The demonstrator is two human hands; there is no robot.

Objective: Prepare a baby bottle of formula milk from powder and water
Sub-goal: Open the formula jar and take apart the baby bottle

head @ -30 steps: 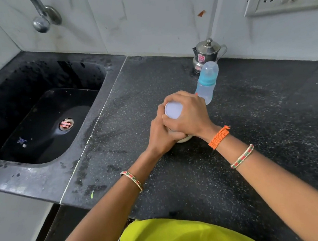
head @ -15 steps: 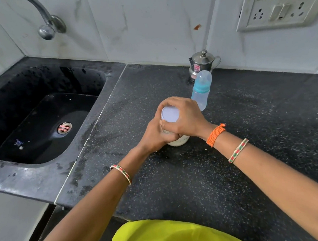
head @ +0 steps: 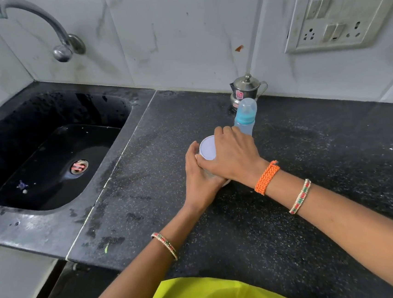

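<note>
A small white container with a pale lid stands on the black speckled counter. My left hand wraps around its body from the left. My right hand lies over its lid from the right, fingers curled on the rim. Most of the container is hidden by both hands. Just behind them stands a baby bottle with a teal collar and a clear cap, upright and untouched.
A small steel pot with a lid stands at the wall behind the bottle. A black sink fills the left, with a tap above it. A switch and socket panel is on the wall at right.
My right hand has turned on the lid, fingers now further over the top. The view has shifted so that the counter things sit lower in the frame.
</note>
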